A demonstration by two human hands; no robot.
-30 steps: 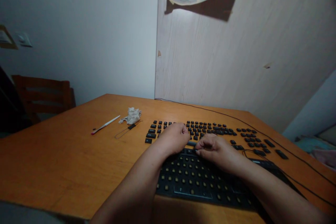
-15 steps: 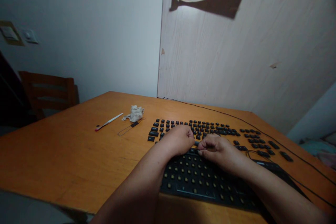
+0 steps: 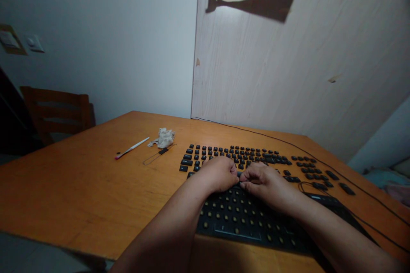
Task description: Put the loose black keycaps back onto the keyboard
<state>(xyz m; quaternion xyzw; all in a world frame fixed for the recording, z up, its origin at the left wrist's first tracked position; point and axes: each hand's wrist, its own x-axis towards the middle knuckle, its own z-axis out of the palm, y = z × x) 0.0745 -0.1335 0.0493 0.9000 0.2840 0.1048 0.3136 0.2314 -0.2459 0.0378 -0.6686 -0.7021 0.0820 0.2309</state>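
A black keyboard base (image 3: 237,222) with its keycaps off lies in front of me, rows of pale key stems exposed. Both my hands meet over its far edge, fingertips almost touching. My left hand (image 3: 221,174) is curled closed, thumb pressed down by the rim. My right hand (image 3: 263,182) pinches with thumb and forefinger right beside it. Some dark, small part shows between the fingertips, but I cannot make out what it is. Loose black keycaps (image 3: 187,162) are laid out in rows on the wooden table beyond, partly hidden by my hands.
On the left of the table (image 3: 96,187) lie a white toothbrush-like stick (image 3: 137,144), a crumpled grey cloth or tissue (image 3: 165,138) and a bent wire tool with a black grip (image 3: 163,151). A thin black cable (image 3: 272,137) crosses the back. A wooden chair (image 3: 57,113) stands at left.
My right hand has edged closer to my left, so the gap between the fingertips has narrowed. The dark part between them is now more covered. The view has shifted slightly.
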